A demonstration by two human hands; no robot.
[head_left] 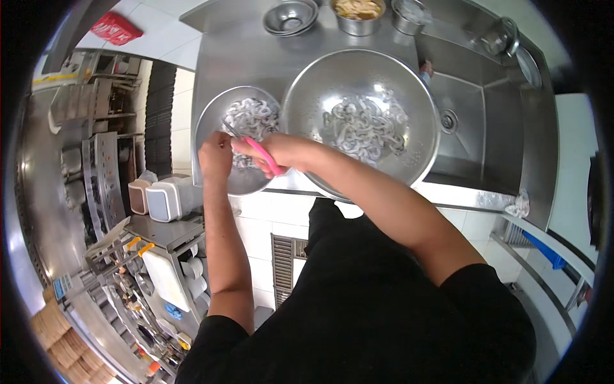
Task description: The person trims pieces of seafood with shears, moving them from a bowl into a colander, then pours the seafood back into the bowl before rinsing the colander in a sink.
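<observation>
My right hand point(268, 152) grips pink-handled scissors point(259, 152) over a small steel bowl point(217, 112) that holds pale cut squid pieces point(252, 117). The scissor blades point up and left toward my left hand point(214, 157), whose fingers are closed on a small piece above the bowl's near rim; the piece itself is mostly hidden. Right of the bowl sits a large steel colander point(307, 89) with more pale squid rings point(364, 125) in its middle. Both stand on a steel counter point(230, 57) at its front edge.
A sink basin point(473, 141) lies right of the colander. Stacked small bowls point(291, 16), a pot of yellowish food point(359, 13) and another steel pot point(409, 14) stand at the counter's back. Below left are shelves with containers and utensils point(153, 281).
</observation>
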